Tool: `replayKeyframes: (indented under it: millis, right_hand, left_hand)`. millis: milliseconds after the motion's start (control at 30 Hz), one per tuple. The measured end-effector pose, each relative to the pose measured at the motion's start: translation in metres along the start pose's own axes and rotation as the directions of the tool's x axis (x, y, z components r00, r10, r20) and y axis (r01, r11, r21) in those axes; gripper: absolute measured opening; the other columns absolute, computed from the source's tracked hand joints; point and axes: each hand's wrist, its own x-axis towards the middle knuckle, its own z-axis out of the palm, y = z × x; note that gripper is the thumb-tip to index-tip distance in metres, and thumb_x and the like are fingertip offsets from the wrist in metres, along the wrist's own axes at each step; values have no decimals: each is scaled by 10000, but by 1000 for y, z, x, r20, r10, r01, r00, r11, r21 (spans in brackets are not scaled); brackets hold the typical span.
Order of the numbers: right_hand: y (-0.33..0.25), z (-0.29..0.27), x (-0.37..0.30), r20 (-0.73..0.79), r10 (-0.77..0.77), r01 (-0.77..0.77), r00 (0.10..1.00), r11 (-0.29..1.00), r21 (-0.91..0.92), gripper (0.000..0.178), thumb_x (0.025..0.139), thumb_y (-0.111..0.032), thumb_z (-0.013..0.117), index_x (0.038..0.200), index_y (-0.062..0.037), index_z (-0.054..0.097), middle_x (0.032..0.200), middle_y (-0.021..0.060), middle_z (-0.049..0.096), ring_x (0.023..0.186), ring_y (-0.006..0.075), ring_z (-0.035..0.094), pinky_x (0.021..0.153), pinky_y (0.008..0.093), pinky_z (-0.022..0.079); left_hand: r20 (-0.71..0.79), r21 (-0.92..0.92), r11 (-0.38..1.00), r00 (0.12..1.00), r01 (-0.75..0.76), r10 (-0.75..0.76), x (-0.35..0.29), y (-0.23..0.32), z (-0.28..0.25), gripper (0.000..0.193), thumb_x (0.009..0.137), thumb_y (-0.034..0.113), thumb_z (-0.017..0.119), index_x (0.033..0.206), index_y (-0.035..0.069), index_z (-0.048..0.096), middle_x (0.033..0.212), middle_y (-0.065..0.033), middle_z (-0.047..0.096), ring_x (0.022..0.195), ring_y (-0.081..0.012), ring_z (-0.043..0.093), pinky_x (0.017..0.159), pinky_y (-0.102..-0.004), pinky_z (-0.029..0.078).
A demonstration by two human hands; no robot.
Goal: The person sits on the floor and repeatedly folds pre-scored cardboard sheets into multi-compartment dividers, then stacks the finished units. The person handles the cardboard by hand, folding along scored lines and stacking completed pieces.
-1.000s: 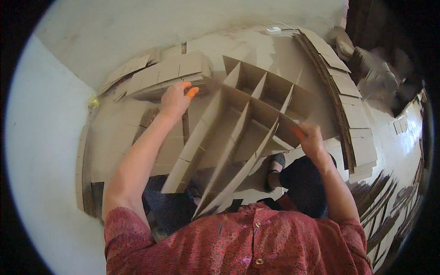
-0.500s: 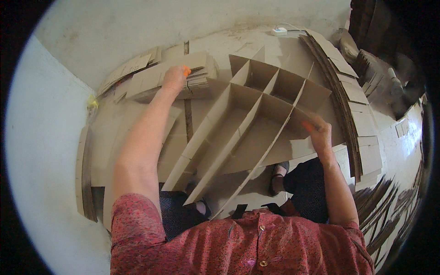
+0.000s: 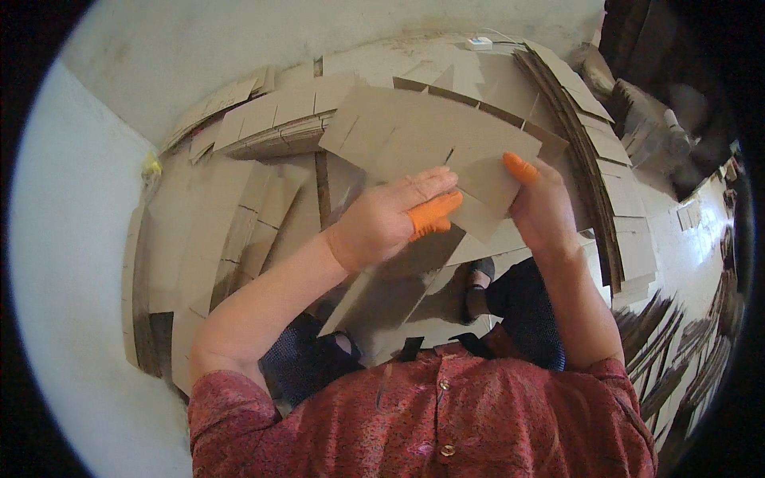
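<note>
A flat slotted cardboard piece [image 3: 398,119] spans the middle, between my hands. My left hand [image 3: 390,211] grips its near edge, fingers stretched along it, with an orange finger cover showing. My right hand [image 3: 546,209] is closed on its right end; the orange-covered thumb lies on top and the other fingers are mostly hidden. Beneath it, a partly assembled cardboard divider grid [image 3: 390,295] is largely covered, with only parts of its panels showing.
Stacked slotted cardboard pieces [image 3: 279,119] lie at the far left, with more cardboard [image 3: 247,231] nearer. A long cardboard stack [image 3: 586,159] runs along the right. A white box with a cord [image 3: 479,44] sits by the back wall. Dark-edged sheets [image 3: 669,358] lie lower right.
My left hand has come from the far-left stack to the middle. A flat slotted cardboard piece now covers much of the divider grid, and my right hand has risen slightly onto its end.
</note>
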Motion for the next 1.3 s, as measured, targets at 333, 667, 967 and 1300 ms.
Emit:
replayKeyframes:
  millis: [333, 667, 967, 1300]
  right_hand:
    - [-26, -33, -53, 247, -399, 451, 883, 573, -685, 201, 901, -58, 604, 1084, -1, 661, 897, -2, 689, 815, 69, 587, 745, 236, 475]
    - [31, -58, -63, 218, -272, 333, 937, 515, -789, 127, 885, -33, 610, 979, 33, 663, 766, 76, 674, 713, 72, 544, 618, 274, 461]
    - [20, -58, -60, 277, -325, 411, 904, 487, -771, 403, 855, -84, 668, 1243, -28, 574, 966, 145, 706, 848, 150, 667, 754, 307, 524]
    - [-9, -38, -56, 558, -45, 559, 829, 96, -824, 577, 831, -34, 613, 1377, -134, 457, 940, 222, 655, 786, 399, 636, 704, 422, 516]
  left_hand:
    - [-380, -379, 608, 482, 698, -789, -59, -89, -78, 296, 901, 153, 652, 1151, -1, 612, 862, -53, 656, 668, -103, 597, 631, -254, 515]
    - [-234, -476, 469, 407, 744, -883, -91, -97, -44, 210, 939, 130, 579, 1095, -6, 614, 953, -44, 659, 787, -108, 627, 694, -258, 526]
    - [-446, -47, 530, 457, 846, -770, -79, -63, -48, 236, 894, 120, 633, 1104, 12, 623, 938, -51, 663, 758, -123, 598, 672, -258, 491]
    - [91, 441, 560, 585, 701, -806, -56, 32, 6, 207, 832, 210, 672, 842, 9, 622, 713, -229, 611, 676, -407, 602, 610, -476, 473]
